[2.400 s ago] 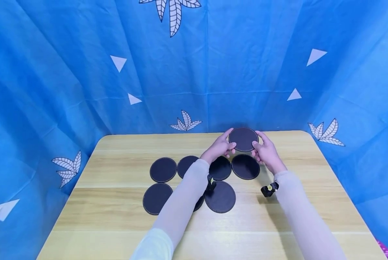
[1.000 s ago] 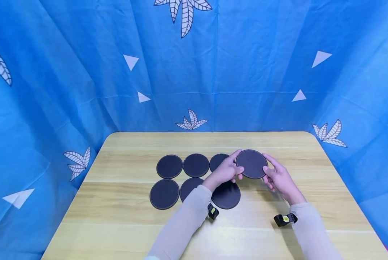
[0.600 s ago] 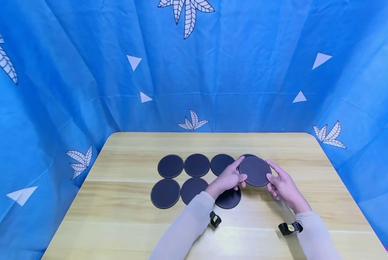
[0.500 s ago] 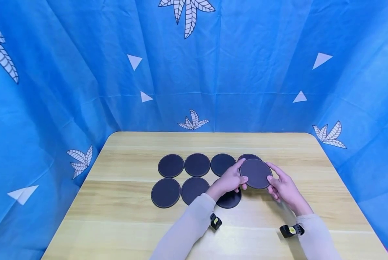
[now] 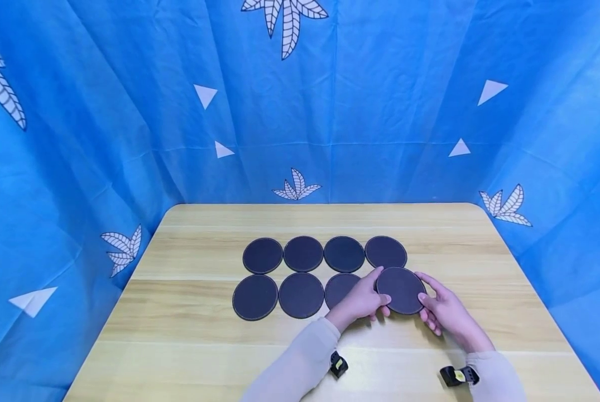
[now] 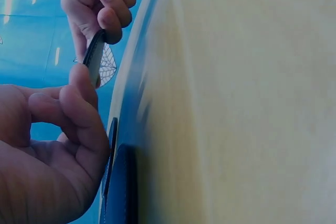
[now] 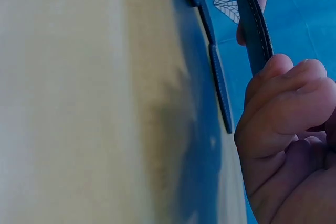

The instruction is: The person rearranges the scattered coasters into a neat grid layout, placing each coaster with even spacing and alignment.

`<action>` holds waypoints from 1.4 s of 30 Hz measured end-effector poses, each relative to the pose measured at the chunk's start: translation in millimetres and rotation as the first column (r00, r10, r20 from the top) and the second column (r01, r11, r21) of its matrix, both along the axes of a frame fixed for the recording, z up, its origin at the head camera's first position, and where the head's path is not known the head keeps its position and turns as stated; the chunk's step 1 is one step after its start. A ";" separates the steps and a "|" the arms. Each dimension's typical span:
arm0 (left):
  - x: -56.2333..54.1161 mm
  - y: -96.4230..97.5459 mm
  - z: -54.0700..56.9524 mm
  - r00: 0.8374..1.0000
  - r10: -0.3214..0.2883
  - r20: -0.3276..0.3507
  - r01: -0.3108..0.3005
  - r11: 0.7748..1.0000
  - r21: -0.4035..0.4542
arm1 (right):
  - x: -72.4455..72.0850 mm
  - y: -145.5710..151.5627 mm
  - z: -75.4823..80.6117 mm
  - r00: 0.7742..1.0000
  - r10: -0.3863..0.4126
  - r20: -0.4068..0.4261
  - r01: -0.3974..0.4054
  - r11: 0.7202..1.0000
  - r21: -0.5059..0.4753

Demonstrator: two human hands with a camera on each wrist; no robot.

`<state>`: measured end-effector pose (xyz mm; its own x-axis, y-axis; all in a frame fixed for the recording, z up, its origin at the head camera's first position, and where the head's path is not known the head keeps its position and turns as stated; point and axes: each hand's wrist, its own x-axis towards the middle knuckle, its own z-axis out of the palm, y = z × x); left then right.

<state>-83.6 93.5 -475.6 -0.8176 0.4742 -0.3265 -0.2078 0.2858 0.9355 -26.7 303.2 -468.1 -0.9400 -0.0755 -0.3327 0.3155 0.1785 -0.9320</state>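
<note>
A round black coaster point(image 5: 401, 291) with a stitched edge is held above the table between both hands. My left hand point(image 5: 364, 297) pinches its left edge, and my right hand point(image 5: 446, 310) pinches the opposite edge. In the right wrist view the coaster point(image 7: 254, 27) shows edge-on, raised off the tabletop. Just behind it lies the last coaster point(image 5: 385, 252) of the far row. Left of it, a near-row coaster point(image 5: 341, 287) is partly covered by my left hand.
More black coasters lie flat in two rows, among them a far-left one point(image 5: 262, 255) and a near-left one point(image 5: 255, 297). The wooden table point(image 5: 179, 335) ends at a blue curtain point(image 5: 390, 100) with leaf and triangle prints. Each wrist wears a small black camera point(image 5: 337, 364).
Both hands have brought the held coaster from the table's back edge towards the person, slightly rightward. The far row's right-hand coaster, partly covered half a second ago, now shows almost whole.
</note>
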 end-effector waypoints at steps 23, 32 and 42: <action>18.4 -3.1 6.4 0.976 -0.212 0.045 0.216 0.970 -0.113 | 6.8 -5.2 -11.5 0.996 -0.032 0.086 0.017 0.985 0.169; 20.8 1.6 4.6 0.939 -0.338 0.060 0.341 0.938 -0.058 | -0.6 -11.5 -9.7 0.997 -0.044 0.064 0.025 0.962 0.270; 20.7 3.3 0.9 0.937 -0.345 0.045 0.348 0.932 -0.097 | -2.4 -16.3 -10.5 0.996 -0.063 0.062 0.046 0.968 0.248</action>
<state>-62.9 96.8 -474.8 -0.5987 0.6899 -0.4070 -0.1028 0.4378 0.8932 -29.2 286.8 -478.6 -0.9147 0.0676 -0.3984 0.3928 0.3802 -0.8374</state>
